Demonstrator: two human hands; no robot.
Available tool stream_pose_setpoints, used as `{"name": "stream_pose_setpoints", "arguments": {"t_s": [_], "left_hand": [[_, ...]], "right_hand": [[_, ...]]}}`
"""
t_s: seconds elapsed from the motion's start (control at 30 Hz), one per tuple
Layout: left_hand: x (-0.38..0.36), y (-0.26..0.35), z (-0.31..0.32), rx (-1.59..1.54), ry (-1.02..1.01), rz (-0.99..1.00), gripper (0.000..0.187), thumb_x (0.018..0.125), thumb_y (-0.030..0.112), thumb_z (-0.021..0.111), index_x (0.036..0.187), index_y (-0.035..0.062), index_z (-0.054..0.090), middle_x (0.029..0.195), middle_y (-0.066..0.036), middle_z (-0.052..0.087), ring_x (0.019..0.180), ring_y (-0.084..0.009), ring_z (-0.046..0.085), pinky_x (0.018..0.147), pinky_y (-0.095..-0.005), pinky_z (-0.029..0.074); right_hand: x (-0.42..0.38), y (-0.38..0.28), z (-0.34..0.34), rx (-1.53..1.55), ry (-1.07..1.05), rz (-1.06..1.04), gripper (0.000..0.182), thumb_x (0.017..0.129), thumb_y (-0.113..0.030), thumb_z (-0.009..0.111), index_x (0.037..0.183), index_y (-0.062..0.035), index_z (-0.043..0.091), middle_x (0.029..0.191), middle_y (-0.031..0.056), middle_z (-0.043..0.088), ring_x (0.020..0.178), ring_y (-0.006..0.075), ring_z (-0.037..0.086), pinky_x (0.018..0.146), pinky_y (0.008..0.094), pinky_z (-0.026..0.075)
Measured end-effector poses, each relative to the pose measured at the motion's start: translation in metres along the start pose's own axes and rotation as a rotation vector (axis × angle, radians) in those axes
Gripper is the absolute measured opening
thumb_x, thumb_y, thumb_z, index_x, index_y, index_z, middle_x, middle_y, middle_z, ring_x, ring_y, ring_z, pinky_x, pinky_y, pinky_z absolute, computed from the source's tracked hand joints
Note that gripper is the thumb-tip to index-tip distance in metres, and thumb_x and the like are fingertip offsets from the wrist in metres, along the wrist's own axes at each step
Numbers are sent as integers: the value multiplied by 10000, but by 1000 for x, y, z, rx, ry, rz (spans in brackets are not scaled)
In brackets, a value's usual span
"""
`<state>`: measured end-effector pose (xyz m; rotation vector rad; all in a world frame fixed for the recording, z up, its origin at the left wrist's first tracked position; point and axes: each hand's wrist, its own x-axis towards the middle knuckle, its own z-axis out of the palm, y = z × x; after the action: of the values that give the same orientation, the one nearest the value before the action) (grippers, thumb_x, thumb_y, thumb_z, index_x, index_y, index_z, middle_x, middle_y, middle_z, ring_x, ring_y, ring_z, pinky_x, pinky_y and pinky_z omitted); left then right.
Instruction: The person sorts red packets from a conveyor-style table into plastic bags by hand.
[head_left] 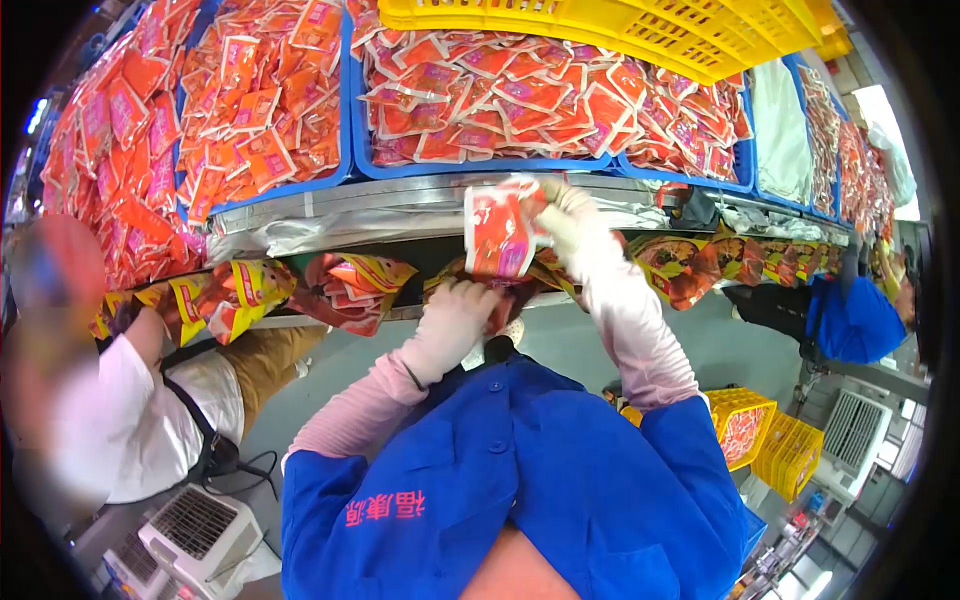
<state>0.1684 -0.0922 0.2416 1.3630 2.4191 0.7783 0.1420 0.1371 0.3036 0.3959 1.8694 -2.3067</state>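
Note:
My right hand (562, 222), in a pale glove, is closed on a red and white sachet (500, 232) held upright above the line of bags. Lower and to the left, my left hand (458, 315), also gloved, has its fingers bent at the mouth of a bag just below the sachet; what they grip is hidden. An open red and yellow bag (355, 285) with sachets inside stands left of my left hand. More printed bags (675, 268) stand in the row to the right.
Blue trays (352, 120) heaped with red sachets line the far side behind a metal ledge (330, 205). A yellow crate (600, 28) rests above them. One co-worker (150, 400) is at the left, another (855, 315) at the right. Yellow crates (790, 452) stand on the floor.

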Motion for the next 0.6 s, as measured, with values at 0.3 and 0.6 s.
{"name": "stream_pose_setpoints", "arguments": {"t_s": [0.3, 0.6], "left_hand": [[-58, -42, -12, 380, 122, 89, 72, 799, 143, 612, 817, 104, 669, 750, -30, 600, 833, -197, 636, 1080, -524, 417], [-61, -72, -58, 264, 76, 72, 37, 765, 132, 645, 797, 127, 663, 774, -43, 632, 837, -246, 646, 986, -474, 465]], "right_hand": [[-30, 108, 56, -1405, -483, -451, 173, 900, -140, 571, 1050, -97, 647, 897, 94, 682, 870, 280, 706, 724, 430, 568], [81, 196, 139, -1285, -824, 197, 281, 905, -324, 618, 887, -78, 754, 934, 185, 737, 893, 367, 704, 743, 480, 538]]}}
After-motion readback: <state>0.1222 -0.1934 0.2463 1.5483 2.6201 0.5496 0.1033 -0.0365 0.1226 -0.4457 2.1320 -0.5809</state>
